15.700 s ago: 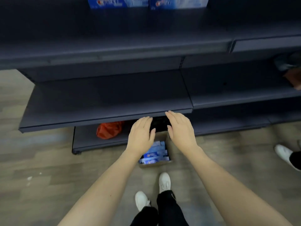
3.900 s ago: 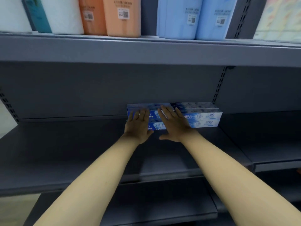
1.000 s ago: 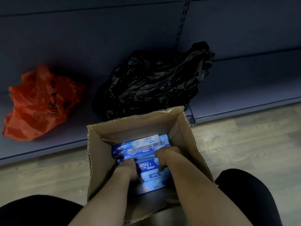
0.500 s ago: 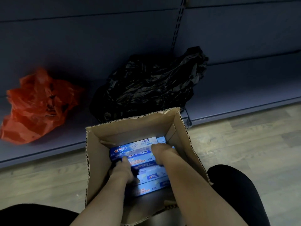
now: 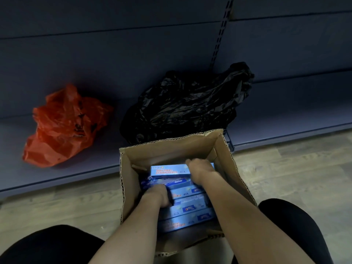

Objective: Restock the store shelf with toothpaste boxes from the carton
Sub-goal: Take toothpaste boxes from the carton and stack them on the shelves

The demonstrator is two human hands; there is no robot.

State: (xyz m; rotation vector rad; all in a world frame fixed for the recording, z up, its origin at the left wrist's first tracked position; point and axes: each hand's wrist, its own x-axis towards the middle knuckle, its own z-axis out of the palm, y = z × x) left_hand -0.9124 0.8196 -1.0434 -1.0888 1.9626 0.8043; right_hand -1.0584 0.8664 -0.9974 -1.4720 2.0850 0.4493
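An open brown carton (image 5: 171,151) stands on the wooden floor, against the bottom shelf's edge. Several blue toothpaste boxes (image 5: 190,208) lie stacked inside it. Both hands are down in the carton. My left hand (image 5: 158,195) curls over the left ends of the middle boxes. My right hand (image 5: 202,171) grips the right end of the rear boxes, where one box (image 5: 169,170) is tipped up with its printed back showing. Fingertips are hidden among the boxes.
On the dark bottom shelf (image 5: 285,115) behind the carton lie a crumpled black plastic bag (image 5: 186,103) and, to the left, a red plastic bag (image 5: 64,126). My knees in black trousers (image 5: 297,225) flank the carton. Wooden floor (image 5: 295,168) spreads right.
My right hand has slid to the carton's rear and the back box has tipped up. My left hand has closed deeper on the boxes' left ends.
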